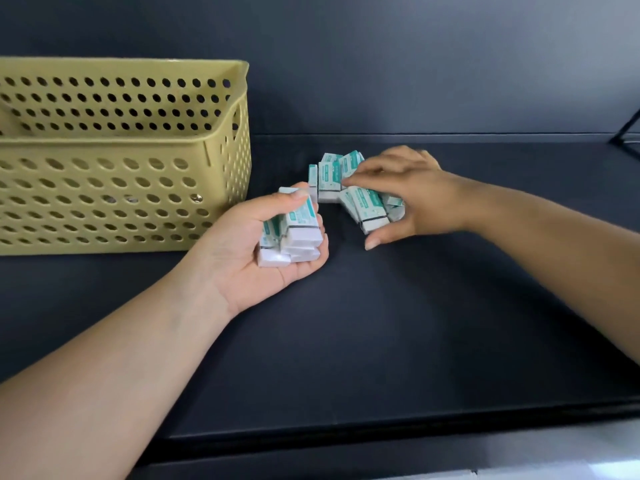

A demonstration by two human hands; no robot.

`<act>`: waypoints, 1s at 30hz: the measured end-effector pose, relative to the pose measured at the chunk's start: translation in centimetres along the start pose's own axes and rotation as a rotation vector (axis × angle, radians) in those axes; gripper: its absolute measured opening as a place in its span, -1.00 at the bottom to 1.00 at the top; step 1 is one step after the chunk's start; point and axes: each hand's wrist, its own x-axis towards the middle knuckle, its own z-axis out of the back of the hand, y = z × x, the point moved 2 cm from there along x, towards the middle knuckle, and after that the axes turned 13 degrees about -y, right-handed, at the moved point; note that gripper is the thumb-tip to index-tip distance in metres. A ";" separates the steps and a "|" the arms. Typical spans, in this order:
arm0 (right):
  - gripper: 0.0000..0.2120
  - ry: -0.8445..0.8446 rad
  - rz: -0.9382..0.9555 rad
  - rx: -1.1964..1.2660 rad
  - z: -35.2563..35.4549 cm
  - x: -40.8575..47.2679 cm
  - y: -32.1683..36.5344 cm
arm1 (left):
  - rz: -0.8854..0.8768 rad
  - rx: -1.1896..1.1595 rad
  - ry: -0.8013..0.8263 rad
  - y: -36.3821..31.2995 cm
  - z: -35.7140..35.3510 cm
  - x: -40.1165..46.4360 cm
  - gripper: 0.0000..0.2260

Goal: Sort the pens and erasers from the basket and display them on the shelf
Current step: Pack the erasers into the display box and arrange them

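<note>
My left hand [256, 251], palm up, holds a stack of white erasers [294, 233] with teal sleeves, the thumb curled over the top one. A loose cluster of the same erasers [330, 180] lies on the dark shelf [381, 323] just right of it. My right hand [412, 194] reaches over that cluster, its fingers and thumb curled round one tilted eraser [367, 211]. The yellow perforated basket [121, 195] stands at the left; its inside is mostly hidden and no pens show.
The shelf's dark back wall [415, 64] rises behind the erasers. A black bracket [627, 129] shows at the far right edge. The shelf's front edge [381, 427] runs below my forearms.
</note>
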 end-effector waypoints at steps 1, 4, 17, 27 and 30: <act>-0.03 -0.048 0.004 0.031 -0.2 0.1 -0.1 | 0.003 -0.011 0.001 0.0 0.0 0.0 -0.73; -0.09 -0.116 -0.027 0.056 -0.4 0.6 -0.1 | 0.017 -0.036 0.000 -0.1 0.0 0.0 -0.77; -0.43 -0.257 -0.097 0.521 3.0 2.2 7.3 | 0.091 -0.025 0.188 -0.1 -0.2 0.0 -0.57; -0.25 -0.076 -0.100 0.318 0.9 2.3 8.4 | 0.049 0.047 0.206 -0.1 0.0 -0.4 -0.82; -0.07 0.011 -0.106 0.362 1.0 1.4 7.9 | 0.017 0.091 0.170 -0.1 0.1 -0.1 -0.85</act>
